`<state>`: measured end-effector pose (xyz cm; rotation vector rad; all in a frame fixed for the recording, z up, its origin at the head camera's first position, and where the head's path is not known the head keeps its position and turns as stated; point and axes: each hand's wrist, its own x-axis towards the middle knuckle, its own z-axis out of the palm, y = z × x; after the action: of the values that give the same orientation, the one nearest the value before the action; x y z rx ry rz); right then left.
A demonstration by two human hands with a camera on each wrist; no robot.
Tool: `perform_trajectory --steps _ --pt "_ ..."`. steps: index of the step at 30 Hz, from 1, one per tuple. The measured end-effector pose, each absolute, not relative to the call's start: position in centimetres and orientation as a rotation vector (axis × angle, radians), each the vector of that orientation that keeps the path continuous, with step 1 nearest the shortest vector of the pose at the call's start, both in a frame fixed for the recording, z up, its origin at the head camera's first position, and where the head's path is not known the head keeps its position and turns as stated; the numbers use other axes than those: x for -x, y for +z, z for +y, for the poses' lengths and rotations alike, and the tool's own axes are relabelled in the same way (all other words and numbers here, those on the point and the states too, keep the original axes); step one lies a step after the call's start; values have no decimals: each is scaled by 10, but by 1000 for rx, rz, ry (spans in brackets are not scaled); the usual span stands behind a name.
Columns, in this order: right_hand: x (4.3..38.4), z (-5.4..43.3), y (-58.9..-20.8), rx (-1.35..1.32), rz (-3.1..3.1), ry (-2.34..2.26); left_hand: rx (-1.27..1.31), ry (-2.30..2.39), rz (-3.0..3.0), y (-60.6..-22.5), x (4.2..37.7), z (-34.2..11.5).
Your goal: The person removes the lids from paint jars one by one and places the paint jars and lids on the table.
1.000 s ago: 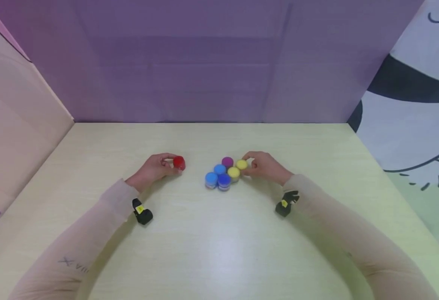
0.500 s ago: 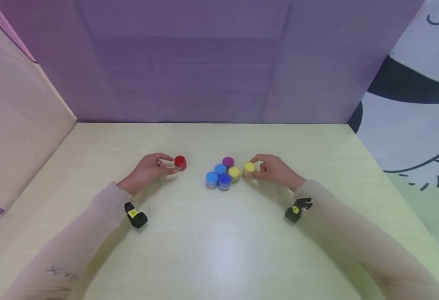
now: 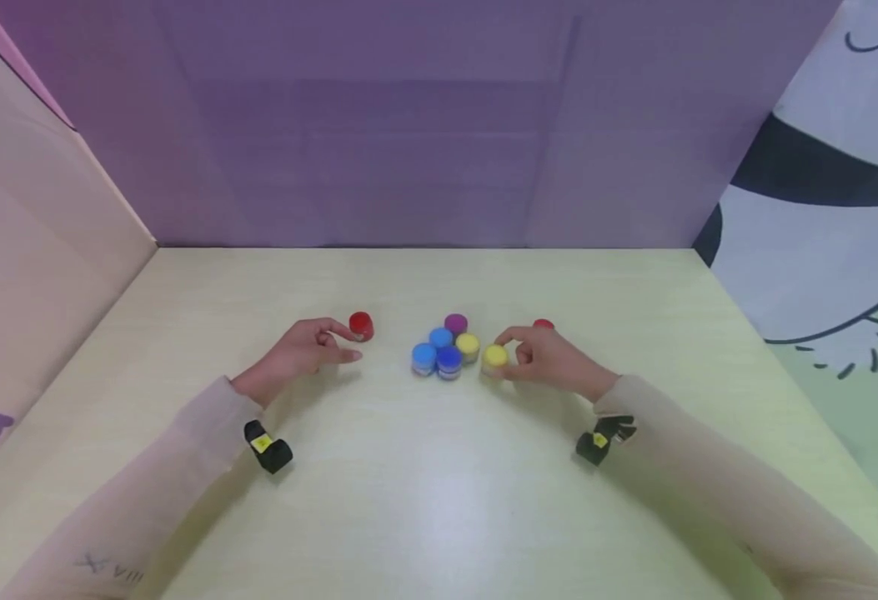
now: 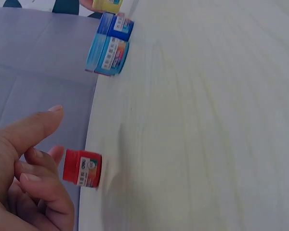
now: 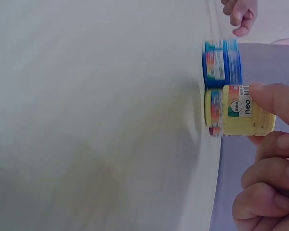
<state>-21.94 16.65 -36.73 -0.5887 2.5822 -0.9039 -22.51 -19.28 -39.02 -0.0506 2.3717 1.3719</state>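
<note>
A small red-lidded paint jar stands on the table beside my left hand. My left thumb is spread away from it, while the index fingertip lies at its near side, touching or almost so. In the left wrist view that red jar stands beside loosely bent fingers. My right hand pinches a yellow paint jar between thumb and fingers, its label showing in the right wrist view. Just left of it is a second yellow jar, grouped with a dark blue jar.
The group also includes two light blue jars, one in front and one behind, and a purple jar. Another red lid shows behind my right hand, partly hidden. A purple panel rises at the table's back edge.
My left thumb has come away from the red jar, which stays put. The right hand has drawn the yellow jar out of the group, rightward and then nearer, uncovering a red lid behind.
</note>
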Motion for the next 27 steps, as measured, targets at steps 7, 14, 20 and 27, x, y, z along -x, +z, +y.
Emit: perform_trajectory --steps 7,14,20,27 --pt "211 158 -371 667 2565 -869 -38 1359 2351 -394 218 -178" --pt "202 152 -373 763 2514 -884 -104 1353 2328 -395 212 -163" --pt "194 146 -372 852 2459 -886 -174 1353 2281 -393 209 -151" --pt "185 139 -370 879 2401 -880 -266 1324 2236 -390 199 -136"
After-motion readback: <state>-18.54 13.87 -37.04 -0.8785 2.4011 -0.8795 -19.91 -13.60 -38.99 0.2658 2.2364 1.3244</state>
